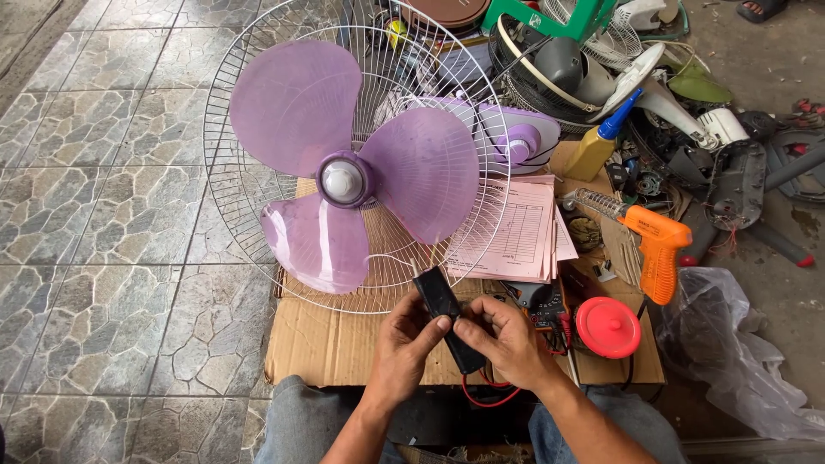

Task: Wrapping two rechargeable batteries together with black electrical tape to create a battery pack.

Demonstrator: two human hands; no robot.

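Observation:
My left hand [406, 344] and my right hand [507, 339] both grip a slim black probe-like tool [440, 301] with red and black wires [481, 397] trailing below it. The tool's tip touches the lower rim of a wire fan guard [225, 185]. Inside the guard sits a purple three-blade fan [344, 176] with a pale hub. The fan lies on a flattened cardboard sheet [335, 339] in front of my knees.
A pink paper pad [520, 228] lies right of the fan. An orange soldering gun [657, 245], a red round lid [608, 326], a yellow bottle with blue cap [597, 146] and a multimeter [541, 302] sit nearby. Fan parts are piled at the back right; stone tile floor at left.

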